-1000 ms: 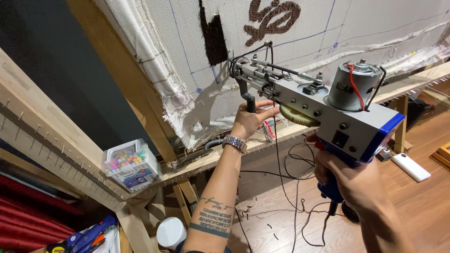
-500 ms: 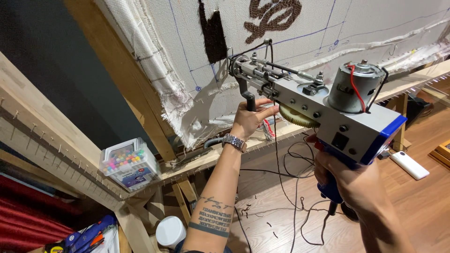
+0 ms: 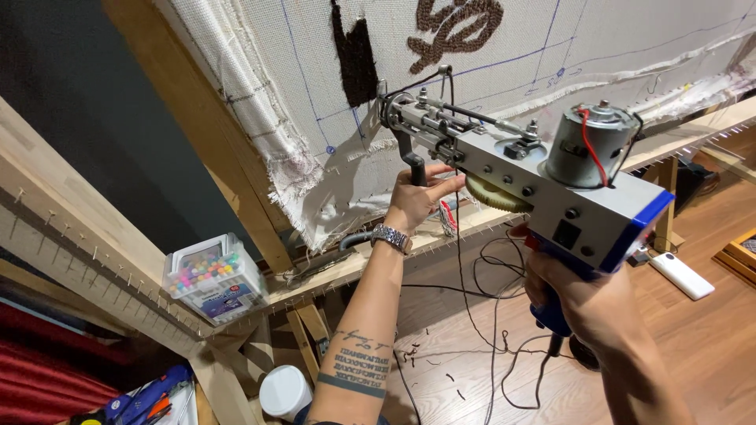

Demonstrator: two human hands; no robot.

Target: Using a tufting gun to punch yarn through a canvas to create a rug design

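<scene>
Metal and blue plastic form the boxy tufting gun (image 3: 520,177) we hold against woven backing cloth (image 3: 551,47): our left hand (image 3: 421,197) wraps its black front handle, our right hand (image 3: 579,295) clenches the blue grip. Rough timber frame (image 3: 197,134) borders the cloth; a wood floor (image 3: 693,346) lies below.

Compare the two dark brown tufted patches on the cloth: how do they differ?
The left patch is a solid, near-black upright block with straight edges; the right patch is lighter brown, made of curling, looping strokes with bare cloth between them. The left patch reaches lower, close to the tufting gun's tip; the right patch sits higher. Both are tufted yarn on the same pale stretched cloth.
</scene>
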